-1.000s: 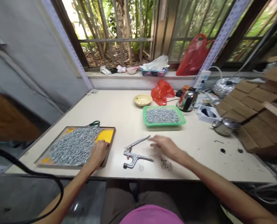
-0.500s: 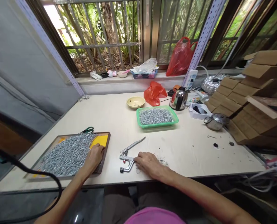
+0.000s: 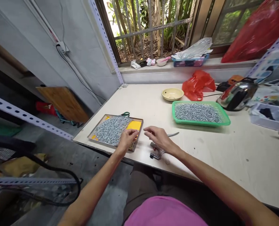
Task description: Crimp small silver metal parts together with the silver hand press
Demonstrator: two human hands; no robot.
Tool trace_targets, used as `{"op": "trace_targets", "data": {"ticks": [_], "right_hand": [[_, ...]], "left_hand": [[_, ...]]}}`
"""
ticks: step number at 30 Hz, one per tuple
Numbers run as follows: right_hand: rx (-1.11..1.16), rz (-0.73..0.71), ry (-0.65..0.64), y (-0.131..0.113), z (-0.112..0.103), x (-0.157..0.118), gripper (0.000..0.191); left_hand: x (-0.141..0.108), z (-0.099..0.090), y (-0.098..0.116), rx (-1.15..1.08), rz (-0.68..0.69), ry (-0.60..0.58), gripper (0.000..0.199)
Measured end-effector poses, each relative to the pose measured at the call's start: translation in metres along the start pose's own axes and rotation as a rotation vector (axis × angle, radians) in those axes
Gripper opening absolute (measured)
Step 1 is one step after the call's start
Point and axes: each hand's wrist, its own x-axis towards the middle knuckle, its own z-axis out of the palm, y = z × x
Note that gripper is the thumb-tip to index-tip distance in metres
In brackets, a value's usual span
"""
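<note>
My left hand (image 3: 127,139) is over the right side of a shallow brown-rimmed tray (image 3: 141,123), its thumb and fingertips pinched together. Whatever sits in that pinch is too small to make out. Small silvery metal pins or screws (image 3: 109,131) are heaped in the tray, covering most of its yellow bottom. Just right of the tray, my right hand (image 3: 158,137) hovers with fingers slightly apart, pointing toward the left hand. Beneath it lies a metal hand plier (image 3: 174,134) with a C-shaped jaw, partly hidden by the hand and wrist.
A green tray (image 3: 200,124) full of similar metal pieces stands right of centre. Behind it are a cream bowl (image 3: 172,94), a red plastic bag (image 3: 198,86) and a steel kettle (image 3: 238,94). Green-handled scissors (image 3: 125,114) lie behind the left tray.
The view has swung left. My right hand has left the table beside the plier and moved over it, toward my left hand. My left hand stays at the tray's right side.
</note>
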Motion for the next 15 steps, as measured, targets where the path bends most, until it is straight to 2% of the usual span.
{"op": "trace_targets", "data": {"ticks": [2, 5, 11, 15], "right_hand": [[0.048, 0.019, 0.031, -0.007, 0.018, 0.024, 0.024], [0.068, 0.017, 0.043, -0.009, 0.041, 0.045, 0.013], [0.111, -0.030, 0.070, -0.009, 0.066, 0.058, 0.012], [0.147, 0.042, 0.154, -0.012, 0.076, 0.070, 0.014]], "left_hand": [[-0.008, 0.002, 0.003, -0.063, 0.004, -0.005, 0.032], [-0.013, -0.003, 0.007, -0.184, -0.033, -0.014, 0.029], [-0.014, -0.022, 0.006, -0.417, -0.216, 0.008, 0.022], [-0.010, -0.028, 0.004, -0.480, -0.159, 0.118, 0.022]]}}
